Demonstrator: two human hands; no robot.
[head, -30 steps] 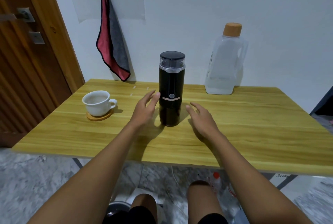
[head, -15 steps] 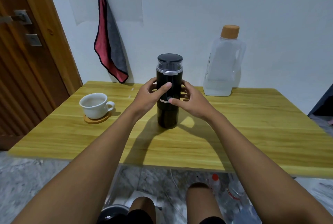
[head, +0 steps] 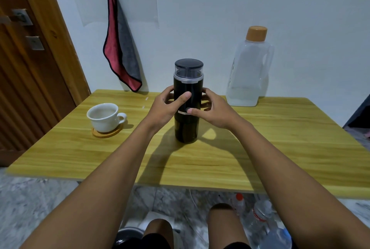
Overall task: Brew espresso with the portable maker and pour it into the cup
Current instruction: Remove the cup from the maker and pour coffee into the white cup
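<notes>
Here both hands, left hand (head: 163,107) and right hand (head: 215,111), clasp the tall black cylindrical espresso maker (head: 187,101); a hard thumb press could tip it.

Portable espresso maker (head: 187,116) stands upright near the middle of the wooden table (head: 280,144); black body, clear band and dark cap on top. Left hand (head: 164,106) wraps its left side, thumb laid across the front. Right hand (head: 214,110) wraps the right side, thumb tip on the round button above the pale stripe. Base of the maker rests on the table. White cup (head: 104,117) sits on a round wooden coaster (head: 107,132), well to the left, handle pointing right. Clear jug (head: 250,70) with orange cap at the far right, against the wall, a little water in it. Red-and-grey cloth (head: 122,56) hangs on the wall, far left.
</notes>
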